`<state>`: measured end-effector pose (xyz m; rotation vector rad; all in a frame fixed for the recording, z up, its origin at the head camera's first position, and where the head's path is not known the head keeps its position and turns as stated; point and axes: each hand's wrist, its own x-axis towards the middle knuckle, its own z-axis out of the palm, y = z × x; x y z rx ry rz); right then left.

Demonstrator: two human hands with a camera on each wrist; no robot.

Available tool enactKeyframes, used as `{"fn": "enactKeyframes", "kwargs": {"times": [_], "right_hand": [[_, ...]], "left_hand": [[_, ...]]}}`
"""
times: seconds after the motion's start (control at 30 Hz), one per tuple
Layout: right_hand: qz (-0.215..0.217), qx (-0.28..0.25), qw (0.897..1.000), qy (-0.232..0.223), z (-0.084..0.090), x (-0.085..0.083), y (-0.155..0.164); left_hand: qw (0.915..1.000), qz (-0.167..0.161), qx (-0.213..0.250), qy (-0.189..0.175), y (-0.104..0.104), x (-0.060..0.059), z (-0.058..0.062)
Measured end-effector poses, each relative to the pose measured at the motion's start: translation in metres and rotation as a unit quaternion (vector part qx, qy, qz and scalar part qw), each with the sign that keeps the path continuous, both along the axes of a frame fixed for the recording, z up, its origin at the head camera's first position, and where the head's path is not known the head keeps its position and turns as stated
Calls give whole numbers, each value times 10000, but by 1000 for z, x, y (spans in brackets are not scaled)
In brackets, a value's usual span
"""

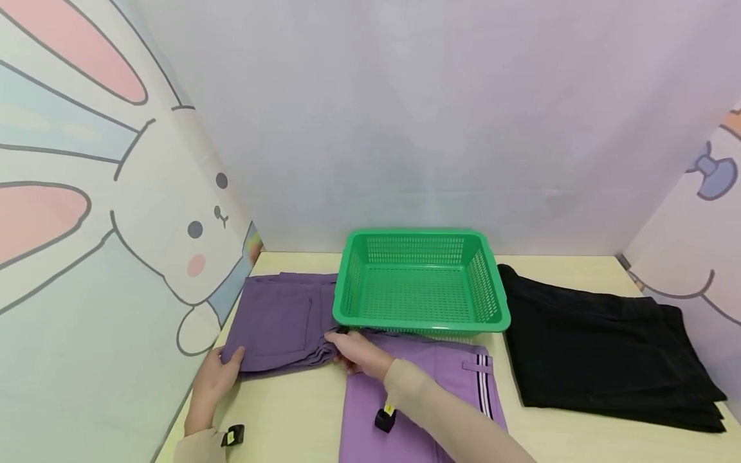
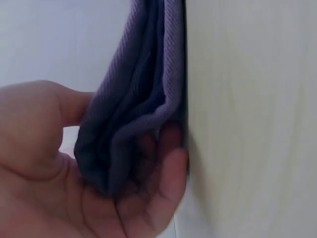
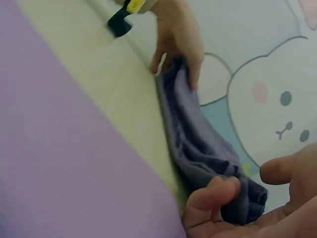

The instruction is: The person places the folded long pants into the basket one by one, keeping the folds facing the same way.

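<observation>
Left hand [image 1: 217, 376] gripping near-left corner of folded dark purple trousers [image 1: 283, 321], lying left of green basket [image 1: 421, 283] on desk [image 1: 289, 411]. Right hand [image 1: 359, 352] pinching opposite corner. Likely soft, light, floppy; gripping stacked layers together.

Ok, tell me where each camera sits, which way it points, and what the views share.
Head: worn on the head, looking down at the table, green basket and both hands.
Left wrist: beside the left hand, facing the dark purple folded trousers it grips.
Right wrist: beside the right hand, looking along those trousers to the left hand.
Shared: all three show the dark purple trousers; both hands grip them.
</observation>
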<state>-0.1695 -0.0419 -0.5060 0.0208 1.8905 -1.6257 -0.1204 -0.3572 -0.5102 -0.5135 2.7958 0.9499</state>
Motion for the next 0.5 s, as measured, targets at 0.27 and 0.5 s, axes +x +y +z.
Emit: {"fn": "enactKeyframes", "kwargs": {"times": [0.27,0.5], "right_hand": [[-446,175,9974,542,-3,-3,-14],[-522,99,9913,1205,-8,3,-23]], "left_hand": [[9986,252,422,172,5,0,2],[9987,323,382,107,3,1,1]]}}
